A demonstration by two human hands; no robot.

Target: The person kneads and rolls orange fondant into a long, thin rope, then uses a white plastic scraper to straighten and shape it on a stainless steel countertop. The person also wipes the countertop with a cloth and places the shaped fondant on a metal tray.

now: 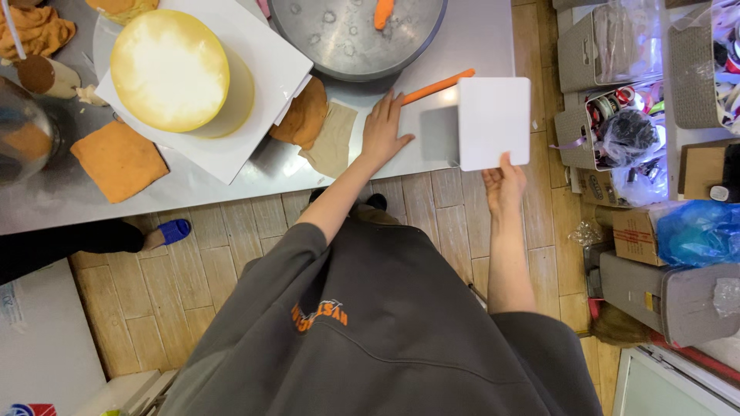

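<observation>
Just above the steel table's edge, the right hand (505, 185) pinches a flat white rectangular plastic scraper (494, 122) by its lower edge. Beside it, the left hand (383, 131) lies spread and empty on the steel worktable (231, 181), near an orange-handled spatula (436, 86).

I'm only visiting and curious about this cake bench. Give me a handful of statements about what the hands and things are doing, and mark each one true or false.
1. The right hand holds a white rectangular card by its lower edge. True.
2. The left hand grips the orange stick. False: it lies flat on the steel table, with the stick just beyond its fingertips.
3. The round yellow cake stands on a white square board. True.
4. The cake is covered in orange. False: its top is white and yellow.
5. A round metal pan sits on the table beyond the hands. True.
</observation>
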